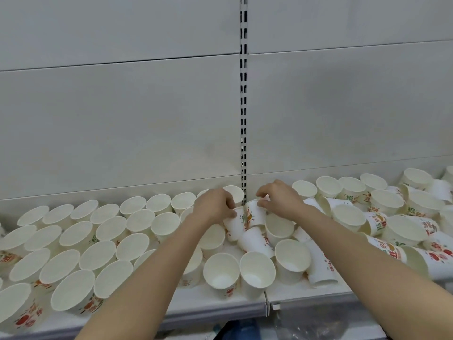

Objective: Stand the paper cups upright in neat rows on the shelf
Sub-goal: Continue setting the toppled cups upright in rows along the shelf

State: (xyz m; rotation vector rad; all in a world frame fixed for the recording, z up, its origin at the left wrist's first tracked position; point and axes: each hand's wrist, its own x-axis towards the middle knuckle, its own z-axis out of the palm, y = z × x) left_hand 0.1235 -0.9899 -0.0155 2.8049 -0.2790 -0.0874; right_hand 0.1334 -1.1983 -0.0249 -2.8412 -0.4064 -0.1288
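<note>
White paper cups with red and green print cover the shelf (220,300). On the left they stand upright in rows (103,231). On the right they lie in a loose pile (392,224), many tipped on their sides. At the middle back, my left hand (213,206) grips an inverted cup (236,225) by its base. My right hand (279,197) pinches the base of a second inverted cup (255,213) right beside it. Both cups touch each other. Another cup (255,241) lies on its side just below them.
A slotted metal upright (243,106) runs down the grey back panel just behind my hands. Two upright cups (221,269) (257,271) stand near the shelf's front edge. A seam (267,307) splits the shelf into two boards. Blue material (241,327) shows below the shelf.
</note>
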